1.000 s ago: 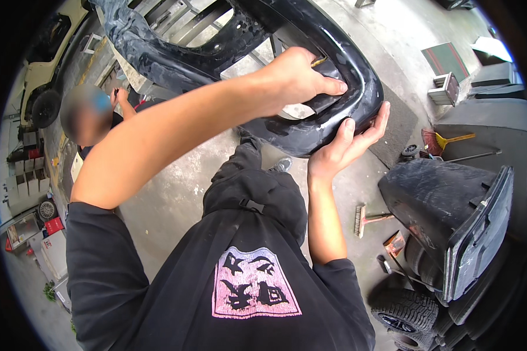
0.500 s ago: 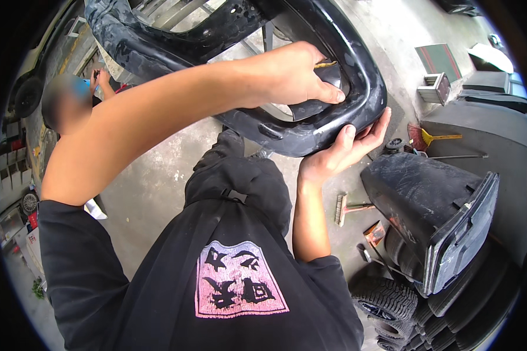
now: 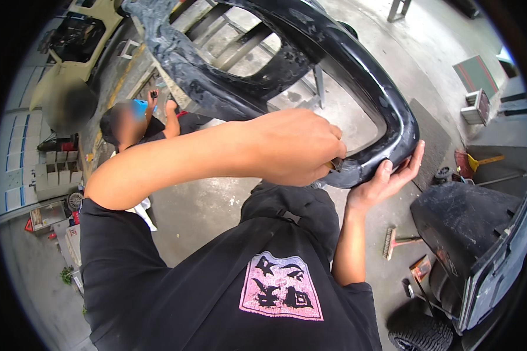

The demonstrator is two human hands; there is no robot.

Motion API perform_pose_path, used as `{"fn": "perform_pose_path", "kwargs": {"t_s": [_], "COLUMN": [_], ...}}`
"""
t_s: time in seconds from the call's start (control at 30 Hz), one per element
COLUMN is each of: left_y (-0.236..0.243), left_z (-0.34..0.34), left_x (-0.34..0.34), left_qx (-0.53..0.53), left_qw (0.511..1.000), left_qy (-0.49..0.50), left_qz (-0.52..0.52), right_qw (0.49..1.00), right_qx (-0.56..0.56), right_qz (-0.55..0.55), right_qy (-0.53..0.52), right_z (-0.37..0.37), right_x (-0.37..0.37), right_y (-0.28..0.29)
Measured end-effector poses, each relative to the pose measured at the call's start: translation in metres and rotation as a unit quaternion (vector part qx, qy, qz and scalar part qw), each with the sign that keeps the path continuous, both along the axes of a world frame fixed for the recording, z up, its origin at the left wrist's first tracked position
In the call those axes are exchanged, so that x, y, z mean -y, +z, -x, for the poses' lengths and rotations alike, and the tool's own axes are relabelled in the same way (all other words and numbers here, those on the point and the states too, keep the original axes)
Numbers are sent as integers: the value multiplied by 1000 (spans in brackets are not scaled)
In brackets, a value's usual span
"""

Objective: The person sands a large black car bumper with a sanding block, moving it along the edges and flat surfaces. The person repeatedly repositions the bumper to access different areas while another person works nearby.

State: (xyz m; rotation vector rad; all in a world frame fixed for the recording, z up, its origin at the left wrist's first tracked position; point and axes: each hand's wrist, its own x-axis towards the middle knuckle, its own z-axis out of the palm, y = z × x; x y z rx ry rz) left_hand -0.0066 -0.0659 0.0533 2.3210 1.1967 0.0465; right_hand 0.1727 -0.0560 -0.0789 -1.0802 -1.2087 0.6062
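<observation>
A large car bumper [image 3: 392, 88] lies in front of me, glossy black with grey scuffs along its edges and big openings through it. My left hand [image 3: 295, 143] is closed, knuckles up, at the near rim of the right-hand opening. Under its fingertips shows the edge of a small dark folded sheet [image 3: 335, 165], which looks like sandpaper; the rest is covered by the hand. On the outer near right corner, my right hand [image 3: 382, 186] holds the bumper, thumb on the near face and fingers stretched along the outside.
Another person [image 3: 126, 126] crouches at the left, beyond my forearm. A black wheeled bin [image 3: 462, 216] lies at the right, with a brush [image 3: 390, 243], a yellow-handled broom [image 3: 468, 164] and a tyre [image 3: 421, 333] around it. A metal stand [image 3: 319, 88] shows through the bumper's opening.
My view has shifted, so the scene sits lower and further right. My left hand has moved from inside the opening to its near rim and turned knuckles up. The right hand stays at the corner.
</observation>
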Motion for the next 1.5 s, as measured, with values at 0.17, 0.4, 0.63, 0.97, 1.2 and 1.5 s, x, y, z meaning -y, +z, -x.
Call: {"fn": "perform_pose_path", "kwargs": {"t_s": [0.17,0.4,0.63,0.97,1.2,1.5], "left_y": [-4,24,5,-41,-14,-11], "left_z": [15,114,50,-24,32,44], "left_x": [29,25,49,42,40,36], "left_qx": [16,-113,-2,30,-50,-40], "left_qw": [999,973,975,970,957,962], "left_qy": [30,143,172,157,214,211], "left_qz": [-25,-144,-142,-181,-190,-168], "right_qw": [1000,999,999,999,998,999], "right_qx": [22,35,33,-28,-28,-6], "right_qz": [-11,-25,-12,-12,-28,-37], "right_qy": [-11,-6,2,31,42,26], "right_z": [1,-1,1,0,0,-5], "right_x": [3,2,2,2,1,0], "right_y": [3,3,2,-1,-1,-4]}}
